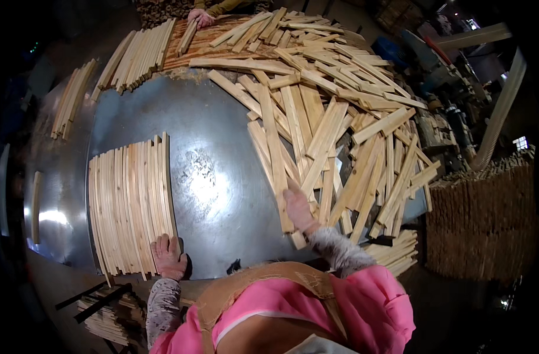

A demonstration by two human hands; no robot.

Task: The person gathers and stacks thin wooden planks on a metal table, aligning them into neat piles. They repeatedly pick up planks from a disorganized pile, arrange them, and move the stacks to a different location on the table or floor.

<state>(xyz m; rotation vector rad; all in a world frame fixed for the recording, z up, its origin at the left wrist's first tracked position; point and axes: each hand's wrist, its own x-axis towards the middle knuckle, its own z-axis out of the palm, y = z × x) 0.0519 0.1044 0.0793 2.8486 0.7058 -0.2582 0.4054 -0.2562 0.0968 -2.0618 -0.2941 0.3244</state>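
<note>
Flat on the loose slats [334, 135] rests the right hand [299, 207] — left hand [168, 255] at the aligned row [131, 203].

This is a woodworking workshop. A large sheet-metal table [222, 135] is strewn with loose wooden slats [328, 124], with neat rows of sorted slats [131, 203] beside them. Stacked bundles of cut wood [482, 218] stand at the right, near machinery [446, 112] and a dust hose [500, 118].
</note>
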